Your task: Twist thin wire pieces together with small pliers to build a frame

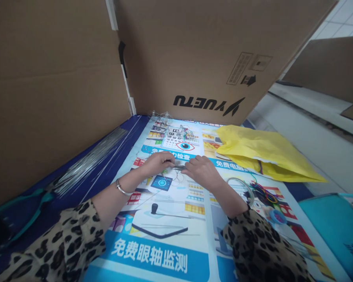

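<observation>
My left hand [159, 162] is closed in a pinch over the printed sheet, with thin wire [176, 178] looping below the fingers. Facing it, my right hand [201, 170] has its fingers curled around a small silvery metal piece [179, 167], which bridges the short gap between both hands. Its exact kind is too small to tell, and the fingertips hide part of it. Beyond the hands, tangled fine wire pieces [188, 134] lie on the sheet.
Cardboard walls [194, 58] stand behind and at left. Straight wires [91, 156] lie left beside a teal-handled tool [37, 211]. To the right are a yellow bag [261, 150], coloured cords [269, 194], a small spool [277, 216] and a teal folder [332, 223]. A printed sheet [161, 270] covers the table.
</observation>
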`<control>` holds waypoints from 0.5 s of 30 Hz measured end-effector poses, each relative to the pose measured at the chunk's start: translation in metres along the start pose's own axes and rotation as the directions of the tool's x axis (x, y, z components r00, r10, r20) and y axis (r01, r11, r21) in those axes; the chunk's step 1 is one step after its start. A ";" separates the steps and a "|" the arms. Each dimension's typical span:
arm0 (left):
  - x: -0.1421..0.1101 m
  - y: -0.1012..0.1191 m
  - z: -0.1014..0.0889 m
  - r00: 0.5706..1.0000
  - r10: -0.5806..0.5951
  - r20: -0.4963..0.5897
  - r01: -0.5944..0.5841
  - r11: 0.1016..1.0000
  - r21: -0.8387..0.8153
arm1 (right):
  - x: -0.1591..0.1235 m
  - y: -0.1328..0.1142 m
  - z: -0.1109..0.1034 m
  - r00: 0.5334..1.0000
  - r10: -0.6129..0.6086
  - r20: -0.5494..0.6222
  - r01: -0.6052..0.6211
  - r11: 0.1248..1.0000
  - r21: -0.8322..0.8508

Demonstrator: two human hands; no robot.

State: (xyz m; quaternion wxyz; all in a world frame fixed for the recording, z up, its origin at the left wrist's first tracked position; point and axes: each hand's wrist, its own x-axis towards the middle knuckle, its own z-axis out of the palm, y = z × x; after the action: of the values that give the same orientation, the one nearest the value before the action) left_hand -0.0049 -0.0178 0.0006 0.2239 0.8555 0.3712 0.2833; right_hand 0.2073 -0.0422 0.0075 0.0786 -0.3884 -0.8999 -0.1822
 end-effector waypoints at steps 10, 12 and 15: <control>-0.001 0.001 -0.002 1.000 -0.011 0.006 0.011 1.000 0.022 | 0.000 -0.006 -0.002 1.000 0.013 0.003 -0.013 0.999 -0.031; -0.001 0.001 -0.002 1.000 -0.009 0.003 0.009 1.000 0.025 | -0.001 -0.006 -0.002 1.000 0.012 -0.001 -0.012 0.999 -0.037; -0.001 0.002 -0.002 1.000 -0.011 0.007 0.011 0.999 0.032 | -0.001 -0.006 -0.002 1.000 0.007 0.001 -0.007 0.999 -0.043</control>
State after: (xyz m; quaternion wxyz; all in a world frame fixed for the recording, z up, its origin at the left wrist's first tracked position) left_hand -0.0057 -0.0192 0.0027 0.2130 0.8580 0.3795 0.2731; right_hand 0.2034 -0.0471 0.0079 0.0703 -0.3932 -0.8945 -0.2010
